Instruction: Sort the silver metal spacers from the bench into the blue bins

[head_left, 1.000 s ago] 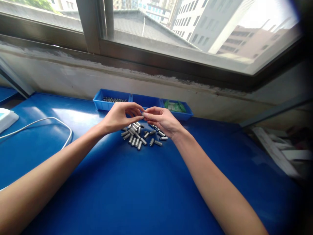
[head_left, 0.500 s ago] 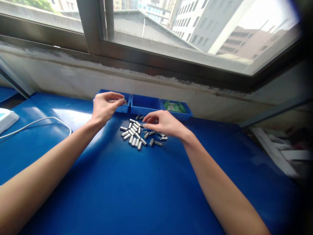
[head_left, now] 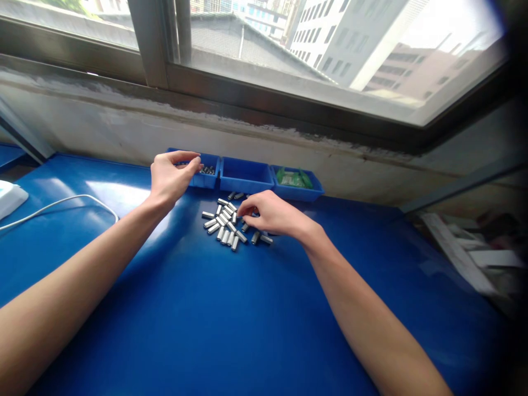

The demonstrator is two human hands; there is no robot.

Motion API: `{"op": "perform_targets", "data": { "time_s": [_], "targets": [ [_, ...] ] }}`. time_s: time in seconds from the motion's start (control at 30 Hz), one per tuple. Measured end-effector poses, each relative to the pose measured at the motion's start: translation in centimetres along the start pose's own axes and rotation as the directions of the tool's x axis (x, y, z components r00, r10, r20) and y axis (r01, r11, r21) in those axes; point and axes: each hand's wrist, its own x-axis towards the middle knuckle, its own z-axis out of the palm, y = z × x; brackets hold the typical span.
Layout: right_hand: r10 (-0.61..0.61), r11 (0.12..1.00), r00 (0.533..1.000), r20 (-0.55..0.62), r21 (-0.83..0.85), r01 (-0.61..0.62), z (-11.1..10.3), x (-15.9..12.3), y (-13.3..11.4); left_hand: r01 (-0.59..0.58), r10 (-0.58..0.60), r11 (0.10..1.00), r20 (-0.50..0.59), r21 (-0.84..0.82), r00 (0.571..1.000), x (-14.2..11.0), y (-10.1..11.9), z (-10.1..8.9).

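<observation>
Over the left blue bin, which holds small metal parts, my left hand is closed in a pinch. Whatever lies between its fingertips is too small to make out. My right hand hovers low at the right side of a loose pile of short silver metal standoffs. Its thumb and fingers curl together in a pinch, and what they hold, if anything, is hidden. Part of the pile is covered by this hand.
A middle blue bin and a right blue bin with green plastic packets stand along the wall under the window. A white cable runs from a white device on the left of the blue table.
My left hand has drawn slightly left and up over its bin. The right hand has shifted slightly down, covering more standoffs at the pile's right side.
</observation>
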Motion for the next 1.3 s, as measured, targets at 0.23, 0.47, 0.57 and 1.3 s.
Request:
{"op": "perform_targets", "data": {
  "time_s": [0.23,0.47,0.57,1.3],
  "targets": [
    [-0.05,0.999,0.997,0.054,0.021,0.049,-0.4,-0.3,0.0,-0.079,0.081,0.997,0.163,-0.014,0.983,-0.7,0.4,0.9],
    [-0.075,0.997,0.994,0.077,0.027,0.074,-0.5,-0.4,-0.2,-0.147,0.141,0.989,0.277,0.002,0.95,-1.7,1.1,1.4],
    [-0.057,0.998,0.995,0.081,0.016,0.056,-0.5,-0.5,-0.1,-0.153,0.143,0.988,0.293,0.013,0.946,-1.8,1.1,1.4],
    [0.046,0.997,0.998,-0.045,-0.057,-0.049,0.3,0.2,0.4,-0.174,0.147,0.983,0.318,0.057,0.937,-2.0,1.6,1.4]
  ]
}}
